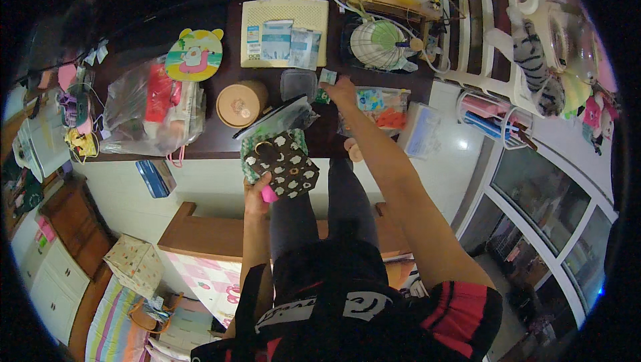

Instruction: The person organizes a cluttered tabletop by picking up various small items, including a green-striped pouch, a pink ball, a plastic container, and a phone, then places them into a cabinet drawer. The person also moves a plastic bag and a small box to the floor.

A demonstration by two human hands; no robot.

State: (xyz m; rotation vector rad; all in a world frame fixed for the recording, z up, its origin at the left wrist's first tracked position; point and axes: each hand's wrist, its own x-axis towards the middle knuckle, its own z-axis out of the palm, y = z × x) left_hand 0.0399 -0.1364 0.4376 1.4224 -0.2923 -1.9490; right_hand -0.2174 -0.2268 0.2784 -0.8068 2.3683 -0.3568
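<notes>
My left hand grips a dark brown pouch with a white cloud-like pattern, together with a fluffy green cloth item. Something bright pink shows by its thumb. Just beyond the pouch, a clear zip bag with a dark top edge lies tilted over the table edge side. My right hand reaches over the dark table, its fingertips on a small green-and-white packet. Close by is a clear plastic box. Under the right forearm lies a clear bag with colourful contents.
A round tan canister, a filled plastic bag and a cartoon bear-shaped board stand left. A cream box bears packets at the back. Right are a wire-covered bowl and a white box. A wooden bench is behind me.
</notes>
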